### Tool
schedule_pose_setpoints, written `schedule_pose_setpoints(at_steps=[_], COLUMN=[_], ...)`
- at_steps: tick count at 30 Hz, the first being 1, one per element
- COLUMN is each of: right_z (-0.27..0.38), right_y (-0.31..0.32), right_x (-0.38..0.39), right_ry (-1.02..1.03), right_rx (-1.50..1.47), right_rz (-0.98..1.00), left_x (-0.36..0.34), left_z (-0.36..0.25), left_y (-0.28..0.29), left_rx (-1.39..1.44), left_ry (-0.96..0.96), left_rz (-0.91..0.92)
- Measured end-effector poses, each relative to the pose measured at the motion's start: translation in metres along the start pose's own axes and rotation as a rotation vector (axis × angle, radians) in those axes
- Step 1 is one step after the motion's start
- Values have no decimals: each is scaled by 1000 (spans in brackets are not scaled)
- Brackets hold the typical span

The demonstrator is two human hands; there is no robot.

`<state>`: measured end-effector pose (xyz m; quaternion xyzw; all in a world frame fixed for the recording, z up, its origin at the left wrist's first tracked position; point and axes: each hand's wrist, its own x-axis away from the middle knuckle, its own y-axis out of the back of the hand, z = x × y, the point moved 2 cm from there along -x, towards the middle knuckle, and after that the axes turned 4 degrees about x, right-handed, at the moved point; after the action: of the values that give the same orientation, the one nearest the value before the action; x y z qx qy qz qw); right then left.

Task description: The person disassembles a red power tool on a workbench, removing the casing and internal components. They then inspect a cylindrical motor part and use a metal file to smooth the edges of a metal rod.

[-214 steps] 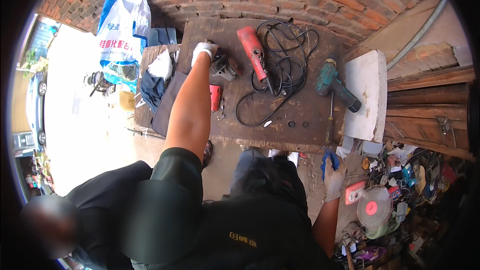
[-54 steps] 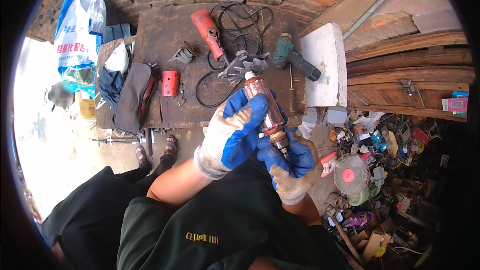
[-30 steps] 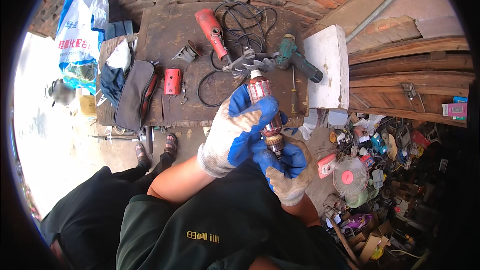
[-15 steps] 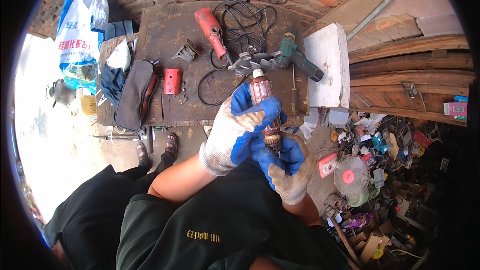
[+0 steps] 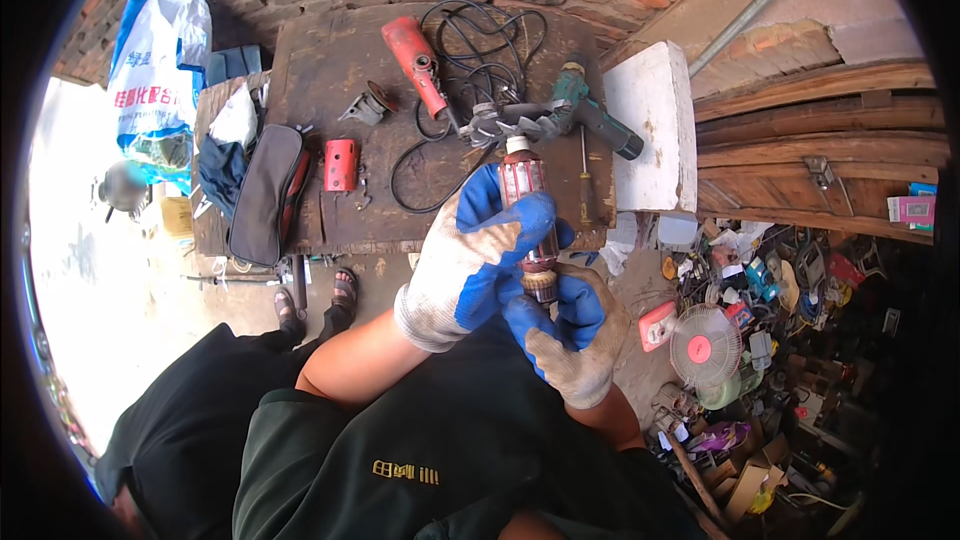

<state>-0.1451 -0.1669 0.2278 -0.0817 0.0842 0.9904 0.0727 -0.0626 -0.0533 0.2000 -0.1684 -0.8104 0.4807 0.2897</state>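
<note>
Both my hands wear white gloves with blue palms. My left hand is wrapped round a motor armature, held nearly upright over the table's front edge. Its fan wheel is at the top, and the copper commutator shows at the lower end. Closed about that lower end are the curled fingers of my right hand; their exact contact is partly hidden. Behind the armature on the table lie a red power tool body, a green cordless tool and a screwdriver.
The wooden table also holds a red cylindrical housing, a metal gear head, a grey pouch and a black cable. A white block stands right. A fan sits among clutter. Another person is at left.
The armature's lower end has turned or tilted slightly, and the right fingers have shifted down a little, baring more of the commutator. The left hand keeps its hold. The whole view has shifted slightly.
</note>
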Motion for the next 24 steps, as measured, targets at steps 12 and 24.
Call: schedule_pose_setpoints(at_steps=[12, 24], right_z=[2, -5], right_y=[-1, 1], right_x=[-5, -4], right_ry=[-18, -12], right_rx=[86, 39], right_rz=[-20, 31], left_x=[-3, -5], left_z=[0, -1], left_y=[2, -2], left_rx=[89, -16], left_ry=[5, 12], left_rz=[59, 11])
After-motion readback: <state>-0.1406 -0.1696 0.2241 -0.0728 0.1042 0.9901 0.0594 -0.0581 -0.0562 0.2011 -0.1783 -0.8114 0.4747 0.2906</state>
